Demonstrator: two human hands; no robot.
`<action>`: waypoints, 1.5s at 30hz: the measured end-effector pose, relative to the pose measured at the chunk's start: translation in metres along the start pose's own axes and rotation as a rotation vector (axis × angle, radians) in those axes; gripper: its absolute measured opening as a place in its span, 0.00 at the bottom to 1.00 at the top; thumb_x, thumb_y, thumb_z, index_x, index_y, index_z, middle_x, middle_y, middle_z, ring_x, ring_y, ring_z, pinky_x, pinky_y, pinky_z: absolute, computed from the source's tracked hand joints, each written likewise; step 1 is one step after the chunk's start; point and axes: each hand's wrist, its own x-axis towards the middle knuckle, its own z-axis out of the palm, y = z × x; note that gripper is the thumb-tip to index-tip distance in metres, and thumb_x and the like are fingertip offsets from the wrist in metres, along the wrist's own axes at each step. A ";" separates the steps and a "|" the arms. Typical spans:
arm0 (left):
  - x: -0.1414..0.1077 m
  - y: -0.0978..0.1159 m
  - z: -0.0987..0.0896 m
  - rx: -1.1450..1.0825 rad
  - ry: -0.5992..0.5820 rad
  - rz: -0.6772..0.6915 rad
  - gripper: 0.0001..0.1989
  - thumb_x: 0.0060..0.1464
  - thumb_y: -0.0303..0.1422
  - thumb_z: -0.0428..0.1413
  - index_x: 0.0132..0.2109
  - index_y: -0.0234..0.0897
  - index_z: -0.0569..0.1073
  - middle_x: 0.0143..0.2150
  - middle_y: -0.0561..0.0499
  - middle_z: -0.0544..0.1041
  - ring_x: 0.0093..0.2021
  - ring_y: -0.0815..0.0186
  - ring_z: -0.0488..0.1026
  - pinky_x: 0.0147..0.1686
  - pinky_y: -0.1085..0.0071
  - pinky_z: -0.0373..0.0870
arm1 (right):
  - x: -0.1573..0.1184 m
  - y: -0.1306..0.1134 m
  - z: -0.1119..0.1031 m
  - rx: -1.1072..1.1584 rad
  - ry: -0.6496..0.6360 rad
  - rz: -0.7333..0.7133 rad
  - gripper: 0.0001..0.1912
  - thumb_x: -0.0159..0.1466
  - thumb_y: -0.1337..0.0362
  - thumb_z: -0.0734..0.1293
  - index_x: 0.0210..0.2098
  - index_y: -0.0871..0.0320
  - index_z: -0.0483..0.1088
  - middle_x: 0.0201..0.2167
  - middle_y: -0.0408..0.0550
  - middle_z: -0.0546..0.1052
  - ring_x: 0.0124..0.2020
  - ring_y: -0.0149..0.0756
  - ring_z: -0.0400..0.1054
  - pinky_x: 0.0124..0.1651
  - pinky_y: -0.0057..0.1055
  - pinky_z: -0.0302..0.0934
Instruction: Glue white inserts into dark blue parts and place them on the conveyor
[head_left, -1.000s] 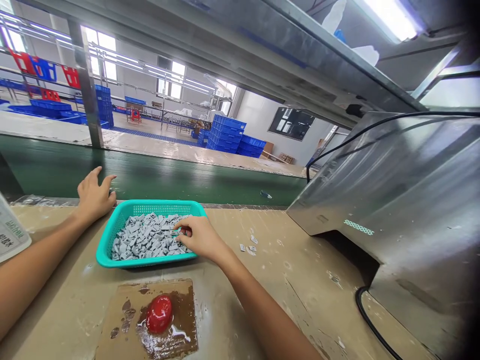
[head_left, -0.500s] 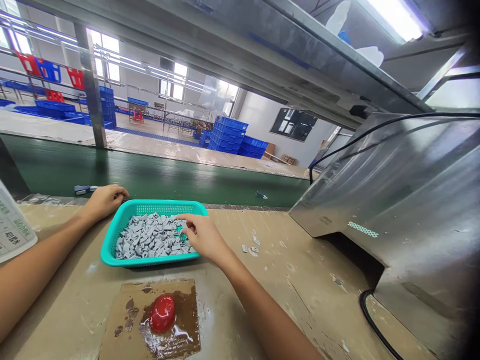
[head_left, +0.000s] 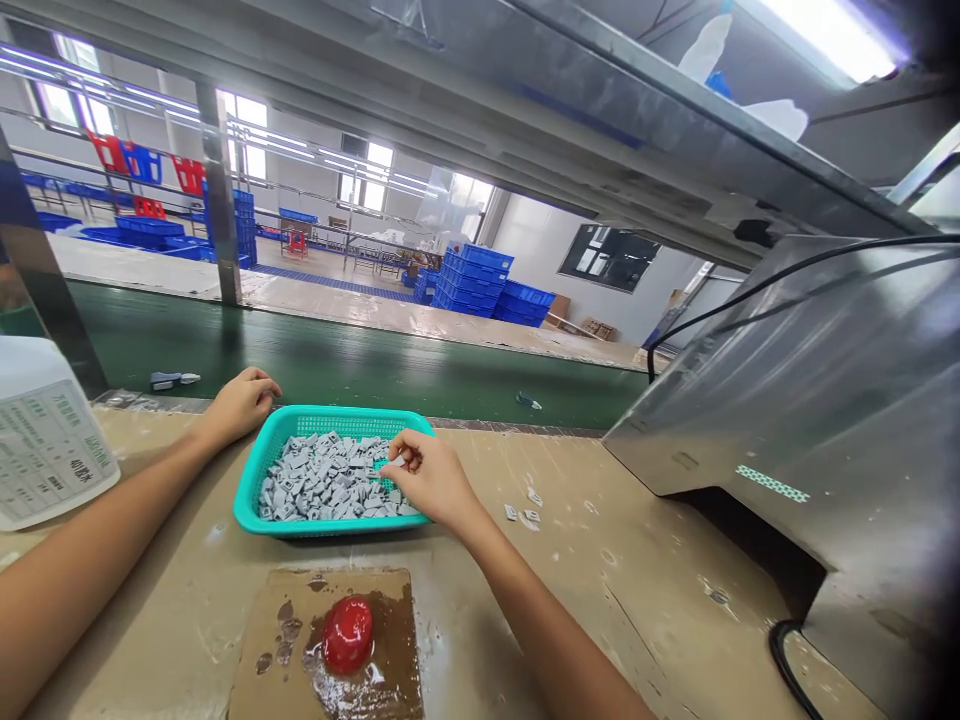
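Observation:
A turquoise plastic basket (head_left: 251,490) holds a heap of small grey plastic pieces (head_left: 322,480). Over its right side, my right hand (head_left: 431,480) pinches one small grey plastic piece (head_left: 392,467) between thumb and fingers. My left hand (head_left: 241,405) rests by the basket's far left corner, at the edge of the green belt. Its fingers are curled, and whatever they hold, if anything, is hidden. In front of the basket, a glossy red rounded object (head_left: 347,635) sits on a wet brown board (head_left: 259,600).
Several loose grey pieces (head_left: 532,516) lie right of the basket. A labelled white container (head_left: 52,440) stands at the left. A metal housing (head_left: 795,400) with a black cable fills the right. Two small tools, one a grey-blue clipper (head_left: 174,380), lie on the green belt (head_left: 360,365).
My right hand's fingers have closed into a pinch with a grey piece at their tips. The whole view has shifted, so everything appears further right; my left hand stays by the basket corner.

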 end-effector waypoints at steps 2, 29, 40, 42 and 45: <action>0.000 -0.001 0.002 -0.031 0.002 -0.002 0.15 0.44 0.29 0.43 0.34 0.33 0.74 0.39 0.44 0.68 0.38 0.61 0.68 0.40 0.68 0.64 | 0.002 0.001 -0.001 0.070 -0.006 0.010 0.04 0.48 0.72 0.65 0.23 0.58 0.65 0.19 0.38 0.64 0.21 0.27 0.60 0.25 0.25 0.56; -0.017 0.135 -0.059 -1.282 -0.775 0.009 0.12 0.42 0.23 0.58 0.37 0.29 0.68 0.25 0.53 0.72 0.26 0.75 0.70 0.33 0.74 0.65 | -0.006 -0.048 -0.026 -0.266 0.092 -0.455 0.06 0.56 0.71 0.61 0.31 0.58 0.69 0.30 0.46 0.72 0.31 0.32 0.67 0.35 0.29 0.63; -0.011 0.116 -0.057 -0.854 -0.579 0.107 0.19 0.46 0.32 0.53 0.48 0.36 0.64 0.40 0.48 0.72 0.34 0.67 0.71 0.34 0.70 0.68 | -0.057 -0.046 -0.025 -0.125 -0.236 -0.300 0.05 0.58 0.72 0.61 0.33 0.58 0.67 0.29 0.43 0.71 0.29 0.29 0.65 0.32 0.25 0.61; -0.006 0.101 -0.048 -0.603 -0.292 0.056 0.20 0.46 0.30 0.51 0.49 0.36 0.63 0.39 0.48 0.72 0.35 0.66 0.70 0.35 0.69 0.66 | -0.068 -0.044 -0.021 -0.119 -0.339 -0.284 0.07 0.60 0.72 0.60 0.35 0.57 0.67 0.30 0.43 0.72 0.30 0.28 0.65 0.33 0.25 0.61; -0.001 0.080 -0.034 -0.427 -0.143 -0.020 0.21 0.45 0.28 0.50 0.49 0.35 0.64 0.39 0.47 0.72 0.38 0.63 0.69 0.37 0.69 0.65 | -0.074 -0.043 -0.016 -0.123 -0.424 -0.276 0.08 0.60 0.73 0.59 0.34 0.56 0.67 0.33 0.44 0.72 0.34 0.30 0.66 0.36 0.25 0.60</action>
